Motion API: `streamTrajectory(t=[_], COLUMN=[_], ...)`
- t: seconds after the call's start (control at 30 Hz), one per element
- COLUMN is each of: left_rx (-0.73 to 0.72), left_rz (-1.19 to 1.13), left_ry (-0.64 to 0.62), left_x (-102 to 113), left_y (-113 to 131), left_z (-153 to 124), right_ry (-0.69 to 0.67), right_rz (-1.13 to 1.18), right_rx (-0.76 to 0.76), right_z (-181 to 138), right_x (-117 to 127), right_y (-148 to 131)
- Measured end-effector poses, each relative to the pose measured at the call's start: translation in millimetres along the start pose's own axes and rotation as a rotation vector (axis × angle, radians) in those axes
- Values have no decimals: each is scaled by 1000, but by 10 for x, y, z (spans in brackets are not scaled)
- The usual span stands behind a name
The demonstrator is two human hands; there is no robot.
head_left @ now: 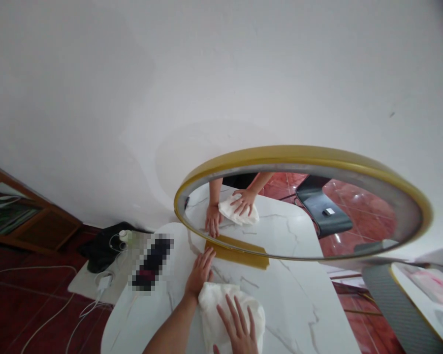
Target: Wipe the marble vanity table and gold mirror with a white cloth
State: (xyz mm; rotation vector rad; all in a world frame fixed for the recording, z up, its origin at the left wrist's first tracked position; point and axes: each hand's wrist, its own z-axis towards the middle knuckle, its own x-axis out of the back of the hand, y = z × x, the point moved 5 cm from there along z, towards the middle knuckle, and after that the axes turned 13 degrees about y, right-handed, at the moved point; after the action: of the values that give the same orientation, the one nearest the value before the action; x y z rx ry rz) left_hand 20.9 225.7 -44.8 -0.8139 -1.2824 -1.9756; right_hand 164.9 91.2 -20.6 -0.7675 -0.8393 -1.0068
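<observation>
My right hand (239,329) lies with spread fingers on a folded white cloth (211,309), pressing it against the marble-patterned white tabletop (299,300). Just left of the cloth, my left hand (200,273) rests with its fingers stretched forward. Its fingertips reach the left end of the gold mirror base (239,253). A round, gold-framed mirror (299,153) stands over that base and reflects both hands and the cloth. Part of my right hand is cut off by the bottom edge of the view.
A blurred-out dark object (153,265) lies on the table's left side. Beyond it, a lower pale surface holds a white charger (104,283) with cables, and a black bag (99,246) is behind. A grey-and-white piece of furniture (402,305) stands at right. The white wall (206,73) is behind.
</observation>
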Motion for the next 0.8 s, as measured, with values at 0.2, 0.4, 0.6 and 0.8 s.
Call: streamTrajectory(t=[0.2,0.4,0.6,0.8], left_rx=[140,209,86,137], left_rz=[-267,-132,-14,-72], left_ry=[99,156,151,180], left_x=[174,654,1060,997], left_y=[-107,-444,-700,-830], left_z=[-88,-416,-170,122], right_ry=[97,203,61,-50], right_rz=[-61,-94,-87,-67], right_rx=[30,30,-127,-266], right_z=[-139,51,536,1017], right_x=[-238,-520,-660,-949], right_y=[20,-457,-819,-1071])
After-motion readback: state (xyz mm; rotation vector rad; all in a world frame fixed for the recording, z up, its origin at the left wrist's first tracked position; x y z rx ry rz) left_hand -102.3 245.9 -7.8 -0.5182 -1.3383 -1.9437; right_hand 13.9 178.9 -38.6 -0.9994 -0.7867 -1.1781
